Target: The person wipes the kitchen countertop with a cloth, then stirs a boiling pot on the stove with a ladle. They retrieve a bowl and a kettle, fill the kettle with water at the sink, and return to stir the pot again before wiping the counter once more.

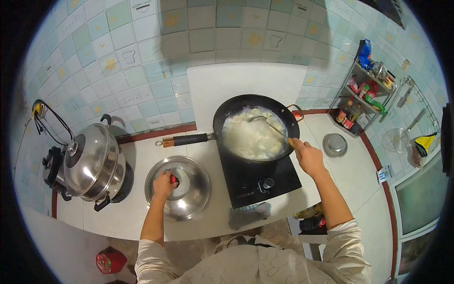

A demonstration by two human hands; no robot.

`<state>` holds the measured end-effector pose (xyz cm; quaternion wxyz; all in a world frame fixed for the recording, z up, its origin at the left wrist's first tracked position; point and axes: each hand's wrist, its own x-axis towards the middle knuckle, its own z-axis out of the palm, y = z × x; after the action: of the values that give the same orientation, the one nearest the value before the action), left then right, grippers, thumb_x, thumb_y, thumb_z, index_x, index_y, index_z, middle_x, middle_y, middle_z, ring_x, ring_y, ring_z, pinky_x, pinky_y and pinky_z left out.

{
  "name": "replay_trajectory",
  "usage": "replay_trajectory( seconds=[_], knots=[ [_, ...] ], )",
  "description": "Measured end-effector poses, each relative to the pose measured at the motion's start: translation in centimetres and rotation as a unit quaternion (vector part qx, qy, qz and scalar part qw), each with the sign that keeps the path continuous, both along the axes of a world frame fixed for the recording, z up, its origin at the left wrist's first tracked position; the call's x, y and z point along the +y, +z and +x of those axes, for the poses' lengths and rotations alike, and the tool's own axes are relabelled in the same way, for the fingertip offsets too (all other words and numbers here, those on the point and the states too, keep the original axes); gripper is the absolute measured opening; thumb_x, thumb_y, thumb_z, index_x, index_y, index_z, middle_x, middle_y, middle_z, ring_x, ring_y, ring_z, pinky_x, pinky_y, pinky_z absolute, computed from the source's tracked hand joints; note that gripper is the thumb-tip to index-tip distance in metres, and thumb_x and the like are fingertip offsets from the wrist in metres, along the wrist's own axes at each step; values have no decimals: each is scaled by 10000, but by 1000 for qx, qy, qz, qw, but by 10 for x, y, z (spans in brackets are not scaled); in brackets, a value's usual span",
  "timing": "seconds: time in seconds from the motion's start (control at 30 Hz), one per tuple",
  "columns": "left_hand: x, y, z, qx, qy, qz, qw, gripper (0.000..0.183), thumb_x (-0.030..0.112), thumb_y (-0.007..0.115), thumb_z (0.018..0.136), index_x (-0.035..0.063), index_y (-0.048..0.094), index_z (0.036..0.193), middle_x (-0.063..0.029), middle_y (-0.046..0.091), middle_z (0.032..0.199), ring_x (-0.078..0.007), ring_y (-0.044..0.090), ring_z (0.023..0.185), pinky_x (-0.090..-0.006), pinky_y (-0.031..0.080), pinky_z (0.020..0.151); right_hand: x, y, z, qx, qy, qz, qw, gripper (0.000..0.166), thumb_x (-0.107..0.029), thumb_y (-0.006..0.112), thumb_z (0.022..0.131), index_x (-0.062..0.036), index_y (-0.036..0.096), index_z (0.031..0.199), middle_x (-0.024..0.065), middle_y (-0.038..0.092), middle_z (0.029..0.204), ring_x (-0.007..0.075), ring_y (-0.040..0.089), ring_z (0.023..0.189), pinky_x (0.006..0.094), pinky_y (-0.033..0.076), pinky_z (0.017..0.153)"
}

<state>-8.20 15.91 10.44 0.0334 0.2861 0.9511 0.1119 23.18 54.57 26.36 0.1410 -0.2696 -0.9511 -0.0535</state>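
Observation:
A black wok (255,156) with cloudy, foamy liquid and pale pieces in it sits on a black induction cooktop (244,191). My right hand (309,156) grips the handle of a metal ladle (271,126), whose bowl lies in the liquid. To the left of the cooktop, a round metal lid (197,200) with a glass centre lies on the counter. My left hand (164,184) is closed around the lid's black-and-red knob. The wok's long handle (189,140) points left, above the lid.
A lidded steel steamer pot (94,163) stands at the left. A grey cloth (250,214) lies at the counter's front edge. To the right are an upturned metal bowl (335,145) and a rack (369,106) of bottles and packets; a wire strainer (396,140) hangs on the wall.

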Motion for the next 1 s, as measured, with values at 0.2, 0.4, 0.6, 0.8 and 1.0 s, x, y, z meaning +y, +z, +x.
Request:
replay_trajectory(
  seconds=[0.2, 0.4, 0.6, 0.8, 1.0],
  knots=[
    [-3, -6, -2, 4, 4, -2, 1000, 409, 278, 773, 650, 117, 610, 989, -117, 578, 1023, -302, 623, 865, -405, 507, 745, 6, 6, 32, 21, -10, -68, 997, 319, -205, 530, 861, -127, 552, 1170, 172, 640, 787, 333, 637, 689, 426, 500, 623],
    [-2, -5, -1, 0, -2, 2, 1000, 396, 272, 772, 651, 110, 603, 970, -118, 587, 1010, -300, 624, 876, -405, 506, 743, 1, 33, 46, 49, -66, -348, 934, 361, -293, 486, 898, -34, 594, 1125, 133, 635, 656, 225, 610, 587, 352, 476, 594],
    [-1, -5, -3, -6, -4, -1, 1000, 416, 274, 766, 659, 113, 603, 1007, -128, 585, 1011, -303, 621, 892, -403, 505, 766, -1, 56, 41, 53, -101, -537, 836, 368, -245, 464, 876, 24, 597, 1089, 78, 612, 649, 93, 434, 419, 256, 351, 401],
    [1, -4, -5, -32, 2, -28, 999, 441, 285, 759, 685, 119, 598, 1061, -135, 564, 1060, -312, 606, 935, -405, 499, 801, 1, 49, 21, 64, -85, -658, 745, 262, -190, 452, 868, 9, 598, 953, 107, 595, 657, 68, 357, 361, 223, 239, 321],
    [4, -3, 7, 20, -35, 32, 999, 383, 255, 730, 722, 115, 599, 1054, -133, 583, 1003, -311, 603, 944, -410, 496, 799, -1, 25, 6, 83, -68, -805, 583, 278, -200, 413, 937, 17, 562, 1027, 109, 585, 669, 45, 348, 356, 183, 221, 294]
  ],
)
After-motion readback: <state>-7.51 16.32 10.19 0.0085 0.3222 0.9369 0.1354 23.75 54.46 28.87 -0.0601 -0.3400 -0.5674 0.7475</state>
